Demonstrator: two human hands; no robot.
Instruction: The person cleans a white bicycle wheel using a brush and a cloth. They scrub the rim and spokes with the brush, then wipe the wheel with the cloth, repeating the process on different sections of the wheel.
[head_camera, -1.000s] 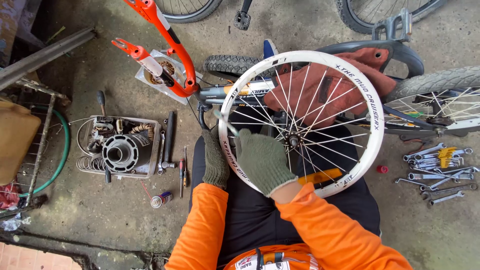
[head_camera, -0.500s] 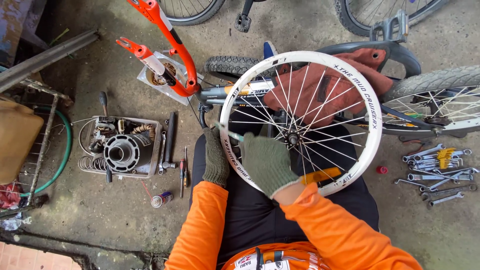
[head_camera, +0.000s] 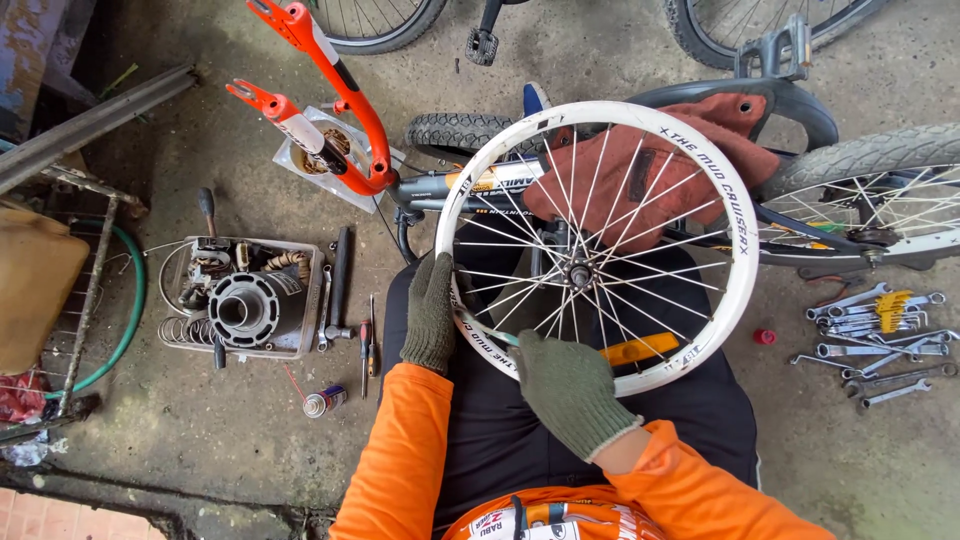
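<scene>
A white spoked bicycle wheel is being held over the lap, just in front of the orange fork. The left hand is being kept closed on the wheel's near-left rim. The right hand is being pressed, curled, at the near rim; what it grips cannot be told. Judging by this, the rim is being checked or trued; fine spoke adjustment would be called for, with spanners lying right of the wheel.

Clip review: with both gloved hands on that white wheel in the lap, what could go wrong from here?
The right hand sits among the spokes; if the wheel turns, fingers could get pinched. The left hand grips only the rim edge, so the wheel might slip off the lap onto the wrenches or concrete.
</scene>
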